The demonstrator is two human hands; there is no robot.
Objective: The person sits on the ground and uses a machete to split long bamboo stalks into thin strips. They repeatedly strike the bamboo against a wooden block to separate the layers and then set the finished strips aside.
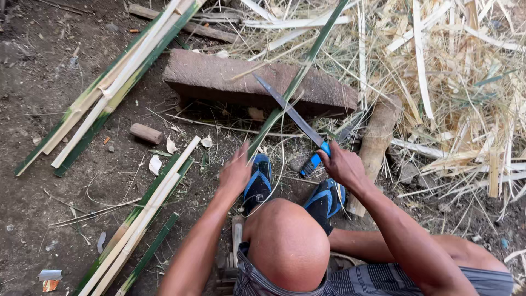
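Note:
My left hand (235, 172) grips the near end of a long green bamboo strip (298, 77) that slants up and away over a brown wooden block (219, 77). My right hand (342, 164) is closed on the blue handle of a long knife (290, 112). Its blade points up-left and crosses the strip just in front of the block. Between my hands sit my feet in blue-and-black sandals (257, 183), with my bent knee below them.
Bundles of split bamboo strips lie on the dirt at upper left (118, 82) and lower left (145, 214). A heap of pale shavings (460, 82) fills the right side. A thick wooden club (375, 145) lies beside my right hand, a short peg (146, 133) further left.

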